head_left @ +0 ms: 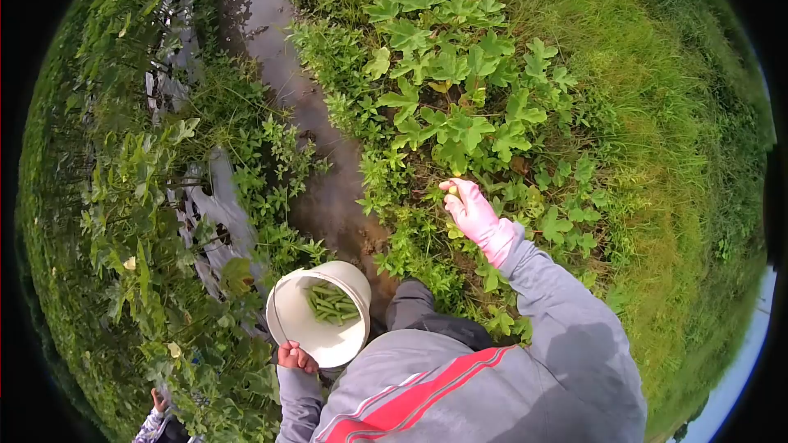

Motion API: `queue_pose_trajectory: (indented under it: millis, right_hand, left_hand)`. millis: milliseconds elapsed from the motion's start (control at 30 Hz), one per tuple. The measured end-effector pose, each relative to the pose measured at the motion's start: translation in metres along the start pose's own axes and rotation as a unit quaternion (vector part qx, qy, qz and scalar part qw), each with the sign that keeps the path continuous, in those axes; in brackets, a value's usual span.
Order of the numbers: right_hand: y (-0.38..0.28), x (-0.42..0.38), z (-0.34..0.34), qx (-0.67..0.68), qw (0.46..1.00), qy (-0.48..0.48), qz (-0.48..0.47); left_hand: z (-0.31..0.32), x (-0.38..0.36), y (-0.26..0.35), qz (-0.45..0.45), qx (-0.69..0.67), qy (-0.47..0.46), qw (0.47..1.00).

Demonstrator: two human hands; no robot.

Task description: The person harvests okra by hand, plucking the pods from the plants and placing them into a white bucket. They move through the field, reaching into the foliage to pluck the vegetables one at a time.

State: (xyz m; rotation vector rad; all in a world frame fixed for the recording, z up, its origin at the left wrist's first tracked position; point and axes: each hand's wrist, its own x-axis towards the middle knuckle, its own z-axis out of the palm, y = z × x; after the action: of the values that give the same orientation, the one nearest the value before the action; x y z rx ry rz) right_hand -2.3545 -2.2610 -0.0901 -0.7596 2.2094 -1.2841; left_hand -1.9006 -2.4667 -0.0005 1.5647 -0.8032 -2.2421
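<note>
My left hand (297, 357) is bare and closed around the thin wire handle of a white bucket (307, 331). The bucket hangs tilted at my left side, its mouth facing me, with several green okra pods (332, 303) lying inside. On my right hand (472, 212) is a pink glove. Its fingers are curled together beside the leafy plants, and a small yellow-green pod (453, 190) shows between them, mostly hidden. Just beyond that hand grows an okra plant (468, 127) with broad lobed leaves.
A wet, muddy furrow (320, 152) runs ahead between the rows. To the left, torn plastic sheeting (222, 209) lies among dense plants. Tall grass (657, 139) covers the right side. Another person's hand (159, 399) shows at the lower left.
</note>
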Motion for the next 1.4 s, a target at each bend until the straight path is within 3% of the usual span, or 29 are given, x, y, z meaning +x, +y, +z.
queue_pose_trajectory:
  millis: [100,167,233,267,300,333,367,433,500,567,600,633,733,933,1100,1133,1167,1233,1333,1367,1400]
  right_hand:
    - [-0.088,-0.034,0.088,0.332,0.943,-0.036,-0.010]
    - [-0.128,-0.044,0.099,0.117,0.982,-0.136,-0.055]
    - [-0.126,-0.025,0.082,0.165,0.985,-0.014,-0.048]
    - [-0.135,0.007,0.047,0.197,0.979,0.043,0.011]
    - [-0.126,0.044,0.018,0.179,0.970,0.161,-0.041]
    - [-0.104,0.083,-0.015,0.130,0.956,0.250,-0.076]
    - [-0.085,0.121,-0.054,-0.070,0.947,0.288,-0.127]
    - [-0.043,0.185,-0.104,-0.336,0.913,0.206,-0.104]
    - [-0.011,0.239,-0.120,-0.491,0.869,0.021,-0.055]
    - [0.016,0.278,-0.112,-0.473,0.870,-0.117,0.073]
    - [-0.009,0.273,-0.105,-0.496,0.845,-0.187,0.069]
    - [-0.009,0.273,-0.095,-0.494,0.845,-0.191,0.071]
    - [-0.007,0.271,-0.083,-0.570,0.735,-0.289,0.228]
    - [0.031,0.212,-0.061,-0.506,0.749,-0.332,0.269]
    - [0.054,0.172,-0.064,-0.479,0.767,-0.290,0.314]
    - [0.067,0.171,-0.063,-0.499,0.746,-0.297,0.326]
    - [0.076,0.170,-0.059,-0.570,0.709,-0.327,0.255]
    - [0.090,0.170,-0.055,-0.573,0.680,-0.358,0.285]
    - [0.102,0.174,-0.043,-0.588,0.661,-0.394,0.249]
    - [0.076,0.171,-0.048,-0.587,0.661,-0.395,0.249]
    - [0.025,0.167,-0.055,-0.526,0.710,-0.346,0.316]
  left_hand:
    - [0.040,0.019,0.002,-0.009,0.003,0.002,1.000]
    - [0.051,0.027,0.003,0.000,0.020,0.013,1.000]
    - [0.052,0.023,0.011,0.008,0.028,0.036,0.999]
    - [0.042,0.021,0.011,0.031,0.041,0.026,0.998]
    - [0.030,0.015,0.011,0.053,0.056,0.020,0.997]
    - [0.022,0.010,0.012,0.066,0.078,0.020,0.995]
    - [0.014,0.006,0.012,0.067,0.079,0.026,0.994]
    - [0.004,0.001,0.010,0.084,0.072,0.030,0.993]
    - [0.019,-0.012,0.021,0.076,0.059,0.052,0.994]
    - [0.017,-0.017,0.022,0.080,0.039,0.036,0.995]
    - [0.018,-0.021,0.021,0.084,0.048,0.040,0.995]
    - [0.017,-0.023,0.018,0.081,0.050,0.043,0.995]
    - [0.012,-0.033,0.012,0.070,0.040,0.032,0.996]
    - [-0.026,-0.034,-0.004,0.053,0.067,0.040,0.996]
    - [-0.051,-0.042,-0.016,0.039,0.059,0.043,0.997]
    - [-0.051,-0.044,-0.019,0.028,0.078,0.077,0.994]
    - [-0.051,-0.043,-0.020,0.030,0.077,0.079,0.993]
    - [-0.053,-0.047,-0.024,0.051,0.051,0.084,0.994]
    - [-0.060,-0.046,-0.023,0.057,0.035,0.090,0.994]
    - [-0.062,-0.047,-0.022,0.057,0.018,0.097,0.994]
    - [-0.065,-0.044,-0.022,0.054,0.019,0.084,0.995]
